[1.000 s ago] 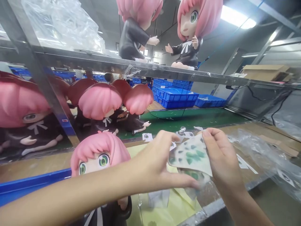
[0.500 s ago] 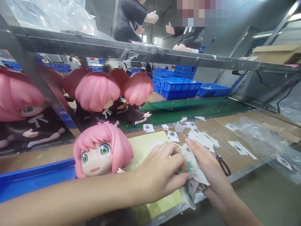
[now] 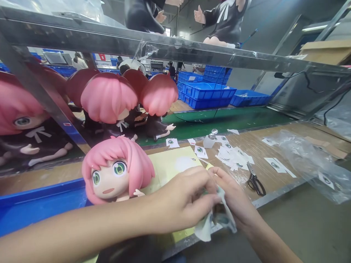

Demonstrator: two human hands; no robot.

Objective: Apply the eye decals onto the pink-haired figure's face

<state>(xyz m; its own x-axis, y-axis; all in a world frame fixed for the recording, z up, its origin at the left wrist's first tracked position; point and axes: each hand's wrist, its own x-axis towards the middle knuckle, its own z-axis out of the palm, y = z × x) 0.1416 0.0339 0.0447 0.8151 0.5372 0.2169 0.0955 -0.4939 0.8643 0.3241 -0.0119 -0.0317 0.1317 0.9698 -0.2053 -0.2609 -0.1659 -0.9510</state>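
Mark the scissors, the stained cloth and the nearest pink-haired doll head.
scissors [image 3: 255, 181], head view, on the black handles.
stained cloth [image 3: 204, 228], head view, on the pale fold hanging below the hands.
pink-haired doll head [image 3: 109, 179], head view, on the face below the fringe.

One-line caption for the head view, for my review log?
Both hands, left hand and right hand, crumple a green-stained cloth beside a pink-haired doll.
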